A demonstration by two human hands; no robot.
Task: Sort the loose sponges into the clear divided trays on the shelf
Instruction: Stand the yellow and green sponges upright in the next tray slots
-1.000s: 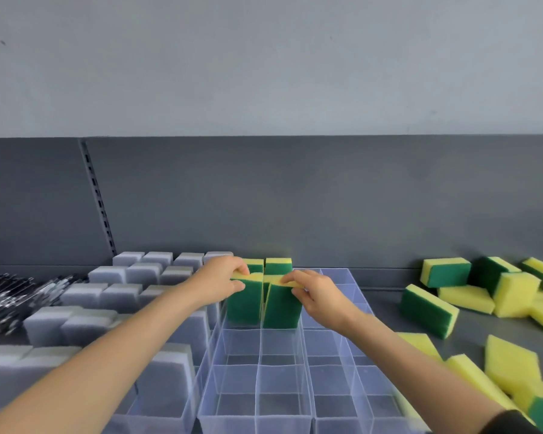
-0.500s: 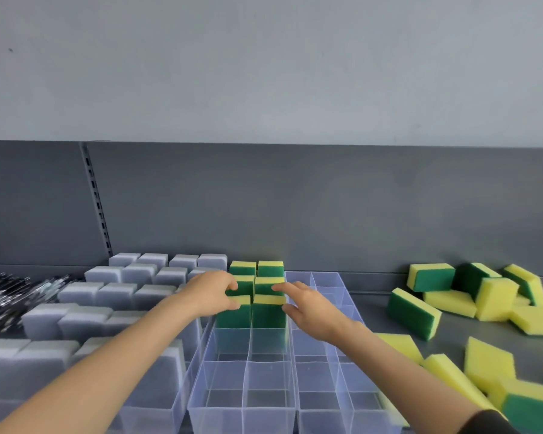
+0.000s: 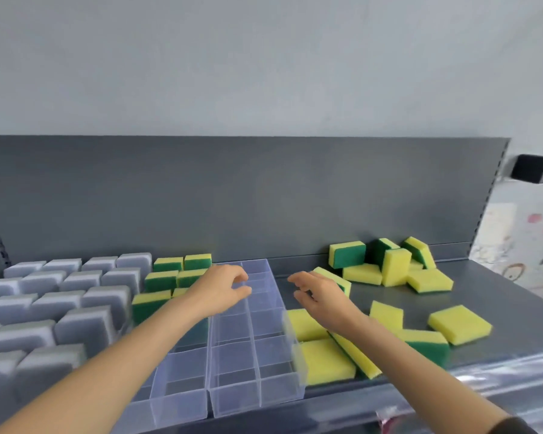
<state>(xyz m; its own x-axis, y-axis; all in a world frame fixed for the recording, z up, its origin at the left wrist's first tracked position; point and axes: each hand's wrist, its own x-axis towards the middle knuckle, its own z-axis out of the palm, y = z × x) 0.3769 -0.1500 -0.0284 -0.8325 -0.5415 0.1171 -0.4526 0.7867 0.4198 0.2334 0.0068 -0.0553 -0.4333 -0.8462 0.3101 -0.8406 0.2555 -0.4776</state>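
Both hands empty, fingers loosely curled and apart, hovering over the grey metal shelf (image 3: 483, 296). Left hand (image 3: 220, 289) sits above the back rows of the clear plastic divided tray (image 3: 251, 364), near the dividing wall btwn its cols; right hand (image 3: 318, 297) is just right of that tray, over bare shelf and reaching twd the loose pile, fingertips not touching anything visible. Yellow-and-green rectangular sponges already slotted upright (image 3: 176, 277) fill the back compartments of the neighbouring clear tray (image 3: 176, 393) to the left, green scouring faces fwd, yellow tops up; front compartments of both trays look empty. Loose yellow-and-green sponges (image 3: 386, 267) lie heaped at back right against the shelf's grey back panel (image 3: 264, 198), some on edge, some flat. More scattered nearer: one flat yellow sponge (image 3: 460, 324) well to the right, a few overlapping ones (image 3: 326, 361) touching the right tray's outer wall, near the front edge. Far left, grey-and-white sponges (image 3: 60, 296) stand packed in rows. A black power adapter (image 3: 530, 169) w/ cable is plugged in on the wall at upper right.
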